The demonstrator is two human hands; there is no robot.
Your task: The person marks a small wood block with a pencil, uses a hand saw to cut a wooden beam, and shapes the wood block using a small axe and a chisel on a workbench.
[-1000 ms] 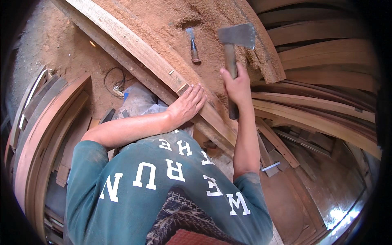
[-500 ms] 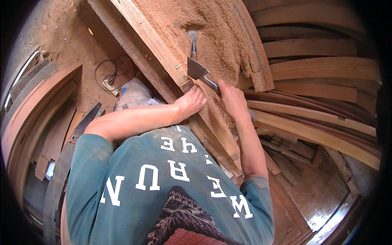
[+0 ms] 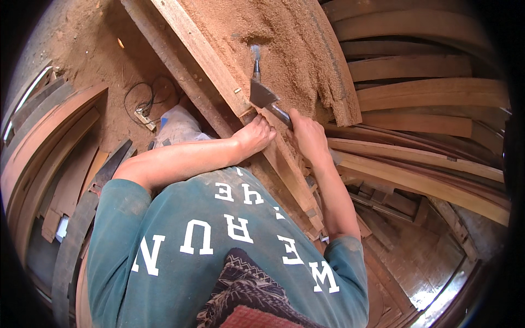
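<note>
One right hand (image 3: 309, 134) grips a dark-bladed, wooden-handled hatchet (image 3: 263, 95); the curled left hand (image 3: 255, 134) touches a tan wooden beam (image 3: 209, 60), grip unclear.

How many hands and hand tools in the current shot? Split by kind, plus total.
Hands: 2 (left hand, right hand)
Axe: 1, in the right hand
Chisel, going by its look: 1, not held
Total: 4
</note>
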